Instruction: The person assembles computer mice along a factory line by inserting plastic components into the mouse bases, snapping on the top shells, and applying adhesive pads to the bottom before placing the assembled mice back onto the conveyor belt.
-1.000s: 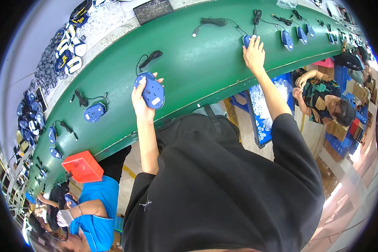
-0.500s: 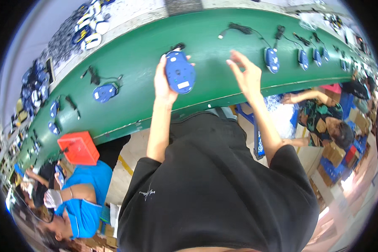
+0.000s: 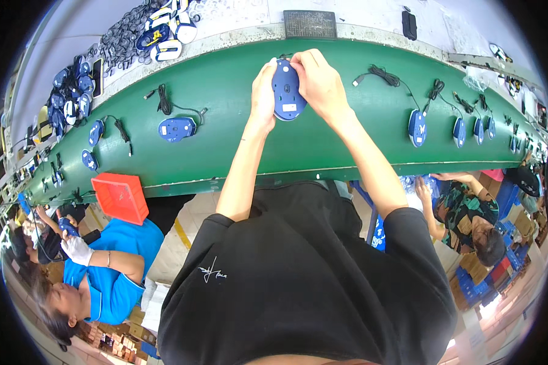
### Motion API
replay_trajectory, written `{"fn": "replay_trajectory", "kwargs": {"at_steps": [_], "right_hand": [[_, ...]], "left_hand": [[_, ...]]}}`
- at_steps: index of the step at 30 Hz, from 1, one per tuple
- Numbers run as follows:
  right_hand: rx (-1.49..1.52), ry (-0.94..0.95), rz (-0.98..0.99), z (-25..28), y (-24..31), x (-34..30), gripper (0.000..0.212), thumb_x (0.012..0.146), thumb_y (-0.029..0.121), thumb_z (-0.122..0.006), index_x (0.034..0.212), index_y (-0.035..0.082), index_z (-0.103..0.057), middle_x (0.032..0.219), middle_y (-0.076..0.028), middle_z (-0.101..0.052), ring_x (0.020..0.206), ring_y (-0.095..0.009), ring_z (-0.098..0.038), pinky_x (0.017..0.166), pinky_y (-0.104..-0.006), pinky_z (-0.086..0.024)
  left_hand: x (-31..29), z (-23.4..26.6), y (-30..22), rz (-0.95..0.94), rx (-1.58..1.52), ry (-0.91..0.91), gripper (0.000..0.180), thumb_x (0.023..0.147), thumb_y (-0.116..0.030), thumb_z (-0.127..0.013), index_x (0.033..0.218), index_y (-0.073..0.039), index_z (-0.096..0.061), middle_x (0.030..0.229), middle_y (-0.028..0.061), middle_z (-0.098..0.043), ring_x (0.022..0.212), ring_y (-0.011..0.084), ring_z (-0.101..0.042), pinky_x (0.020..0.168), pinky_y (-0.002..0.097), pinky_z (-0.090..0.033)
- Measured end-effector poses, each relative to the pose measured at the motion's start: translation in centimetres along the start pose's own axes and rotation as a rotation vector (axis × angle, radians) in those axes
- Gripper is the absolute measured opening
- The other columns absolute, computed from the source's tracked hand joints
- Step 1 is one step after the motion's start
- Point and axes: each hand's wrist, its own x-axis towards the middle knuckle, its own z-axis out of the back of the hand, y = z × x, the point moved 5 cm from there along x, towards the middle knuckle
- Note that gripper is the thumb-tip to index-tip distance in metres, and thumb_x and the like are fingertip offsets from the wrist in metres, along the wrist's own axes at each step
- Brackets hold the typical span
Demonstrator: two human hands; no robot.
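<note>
A blue computer mouse [image 3: 287, 94] is held up over the green conveyor belt [image 3: 225, 155], its underside with a white label facing me. My left hand [image 3: 263, 96] is closed around its left side. At its upper right edge, my right hand [image 3: 320, 84] has its fingers bent and pressed against the mouse; whether a small part is between the fingertips is hidden. A bit of dark cable shows above the mouse's top end. Another blue mouse [image 3: 176, 129] lies underside up on the belt to the left, with its bundled black cable [image 3: 164, 100] beyond it.
More blue mice with cables lie along the belt, including one mouse [image 3: 417, 129] at right. A red bin [image 3: 120, 198] stands at the near left edge, beside a co-worker in a blue shirt [image 3: 112, 261]. Another co-worker [image 3: 469, 210] is at right. Mouse parts [image 3: 164, 33] fill the far ledge.
My right hand has come left from open air onto the mouse and bent its fingers against it. The mouse is now more upright in my left hand. The whole view has shifted.
</note>
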Motion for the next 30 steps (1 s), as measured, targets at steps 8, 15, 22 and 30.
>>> {"fn": "replay_trajectory", "kwargs": {"at_steps": [8,15,22,30], "right_hand": [[-0.082,0.005,-0.065,-2.2,-9.6,4.9,0.011,0.089,0.010,-0.057,0.097,0.003,-0.054,0.092,-0.017,-0.058,0.085,-0.037,-0.060,0.074,-0.0451,-0.049],[-0.200,0.113,-0.166,-3.6,-13.4,7.0,0.014,0.083,0.014,-0.066,0.093,0.005,-0.062,0.087,-0.013,-0.064,0.084,-0.033,-0.064,0.074,-0.0430,-0.051],[0.188,0.189,0.021,-5.1,-6.7,7.3,0.009,0.083,0.012,-0.065,0.088,0.004,-0.064,0.086,-0.011,-0.062,0.082,-0.031,-0.063,0.074,-0.0379,-0.052],[0.133,0.196,0.002,-5.0,-6.6,7.0,0.009,0.083,0.010,-0.065,0.089,0.003,-0.065,0.085,-0.012,-0.064,0.081,-0.031,-0.064,0.074,-0.0379,-0.052]], "left_hand": [[6.6,-0.3,0.0,0.098,-0.156,0.027,0.040,0.099,-0.036,-0.041,0.113,-0.003,-0.059,0.096,0.0125,-0.067,0.086,0.0208,-0.067,0.076,0.0340,-0.056],[10.2,1.5,0.6,0.111,-0.092,0.001,0.050,0.098,-0.042,-0.034,0.114,-0.001,-0.058,0.100,0.0146,-0.067,0.089,0.0236,-0.067,0.080,0.0360,-0.056],[9.9,0.7,-0.1,0.128,0.004,-0.033,0.050,0.097,-0.046,-0.037,0.109,-0.003,-0.059,0.093,0.0064,-0.065,0.081,0.0152,-0.065,0.077,0.0318,-0.054],[9.2,0.8,-0.4,0.012,0.251,0.069,0.032,0.094,-0.030,-0.054,0.112,-0.003,-0.058,0.094,0.0029,-0.062,0.083,0.0091,-0.059,0.075,0.0252,-0.049]]}}
